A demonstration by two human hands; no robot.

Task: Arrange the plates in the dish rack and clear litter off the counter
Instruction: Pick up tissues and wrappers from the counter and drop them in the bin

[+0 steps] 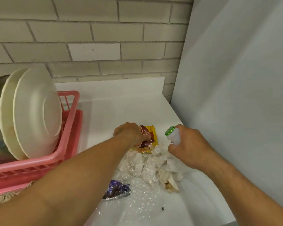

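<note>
Plates (36,111), two, stand in one pink rack (69,101); left hand (129,132) grips one wrapper (152,136), right hand (189,148) one bottle (173,135).

The left hand (129,133) covers much of a yellow-and-brown wrapper (149,136), the right hand (189,150) hides the lower body of the white bottle (174,137), and the pink dish rack (39,162) runs off the left edge.

The white surface (124,108) is strewn with a yellow wrapper (154,136), tissues (155,159), clear film (142,201) and a purple wrapper (116,189); a pink rack (39,162) is set at left.
</note>
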